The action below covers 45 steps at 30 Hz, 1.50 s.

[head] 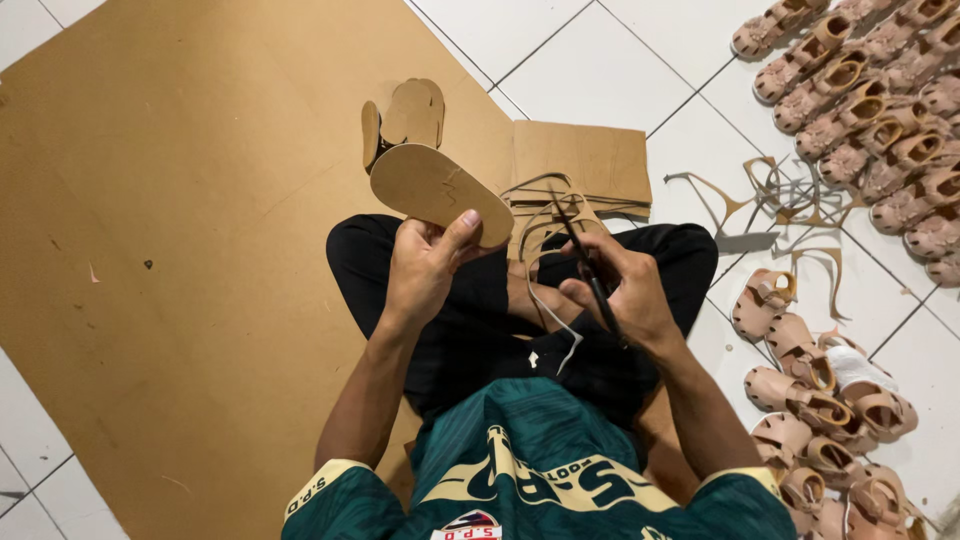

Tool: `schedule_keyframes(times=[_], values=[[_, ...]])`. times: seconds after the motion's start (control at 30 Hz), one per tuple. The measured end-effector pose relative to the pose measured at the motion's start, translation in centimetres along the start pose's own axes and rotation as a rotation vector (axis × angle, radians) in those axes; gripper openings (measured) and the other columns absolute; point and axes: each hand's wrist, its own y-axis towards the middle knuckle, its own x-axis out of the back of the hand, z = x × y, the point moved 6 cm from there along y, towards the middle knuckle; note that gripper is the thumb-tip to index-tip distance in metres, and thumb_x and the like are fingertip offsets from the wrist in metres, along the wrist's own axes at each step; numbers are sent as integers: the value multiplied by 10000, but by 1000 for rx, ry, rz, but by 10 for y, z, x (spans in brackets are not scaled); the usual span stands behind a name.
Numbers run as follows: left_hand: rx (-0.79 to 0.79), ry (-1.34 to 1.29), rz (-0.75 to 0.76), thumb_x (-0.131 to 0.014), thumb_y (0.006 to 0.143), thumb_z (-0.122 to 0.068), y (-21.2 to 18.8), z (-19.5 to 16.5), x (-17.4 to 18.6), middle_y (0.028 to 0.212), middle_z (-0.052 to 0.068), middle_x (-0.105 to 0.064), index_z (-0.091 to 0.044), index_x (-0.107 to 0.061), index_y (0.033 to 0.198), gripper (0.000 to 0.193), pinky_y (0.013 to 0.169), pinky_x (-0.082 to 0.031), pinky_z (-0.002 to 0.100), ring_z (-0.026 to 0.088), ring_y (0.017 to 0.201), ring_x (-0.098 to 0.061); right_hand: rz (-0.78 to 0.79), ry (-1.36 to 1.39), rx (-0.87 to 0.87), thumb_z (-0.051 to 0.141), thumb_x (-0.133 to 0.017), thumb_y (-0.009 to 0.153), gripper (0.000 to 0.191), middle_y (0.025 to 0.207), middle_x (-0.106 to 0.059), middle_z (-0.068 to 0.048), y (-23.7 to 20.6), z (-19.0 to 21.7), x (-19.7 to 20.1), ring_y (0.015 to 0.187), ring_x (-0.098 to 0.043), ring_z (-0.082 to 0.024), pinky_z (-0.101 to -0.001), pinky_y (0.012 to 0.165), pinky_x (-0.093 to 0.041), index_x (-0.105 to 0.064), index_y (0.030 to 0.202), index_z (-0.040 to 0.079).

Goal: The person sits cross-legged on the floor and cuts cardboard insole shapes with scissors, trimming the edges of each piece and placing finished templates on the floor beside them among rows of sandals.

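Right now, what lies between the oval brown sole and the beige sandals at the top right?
Head view: folded brown cardboard, then beige offcut strips on white tiles.

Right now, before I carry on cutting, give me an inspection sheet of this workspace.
Surface: white tiled floor, large brown board sheet over it.
Job's things: oval board sole in the left hand; scissors in the right hand.
Clutter: cut soles stacked on the sheet; board offcut strips; smaller board piece.
Grippers: both hands closed on their things.
Cables: thin white cord over the lap.
Surroundings: rows of beige sandals top right, more sandals at the right.
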Motion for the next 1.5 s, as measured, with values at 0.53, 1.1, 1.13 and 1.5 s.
schedule_keyframes(times=[0.53, 1.1, 1.13, 1.5], values=[[-24, -486, -101, -708, 986, -60, 2, 37, -6, 1157, 113, -703, 15, -627, 1212, 251, 981, -576, 336, 196, 1088, -690, -267, -236, 231, 326, -907, 788, 508, 811, -678, -62, 3, 22, -25, 655, -640, -157, -290, 594, -511, -701, 1158, 45], [37, -598, 17, -712, 1028, -108, -6, 51, -15, 1174, 76, -692, -6, -648, 1253, 255, 985, -561, 280, 151, 1114, -661, -208, -336, 259, 359, -934, 759, 532, 695, -636, -42, 4, 50, -14, 576, -622, -154, -300, 519, -484, -727, 1136, 45], [34, -599, 26, -713, 1039, -105, -6, 51, -15, 1171, 77, -695, -4, -654, 1251, 241, 969, -563, 278, 151, 1110, -662, -206, -331, 263, 355, -930, 763, 528, 699, -640, -44, 4, 51, -13, 571, -623, -154, -297, 514, -483, -726, 1136, 42], [-57, -289, -119, -657, 999, -88, -8, 19, -5, 1124, 162, -721, 70, -651, 1160, 226, 934, -626, 352, 220, 1046, -731, -121, -186, 181, 318, -879, 825, 450, 733, -696, -27, 3, 21, -14, 616, -681, -104, -255, 538, -521, -731, 1137, 31]])
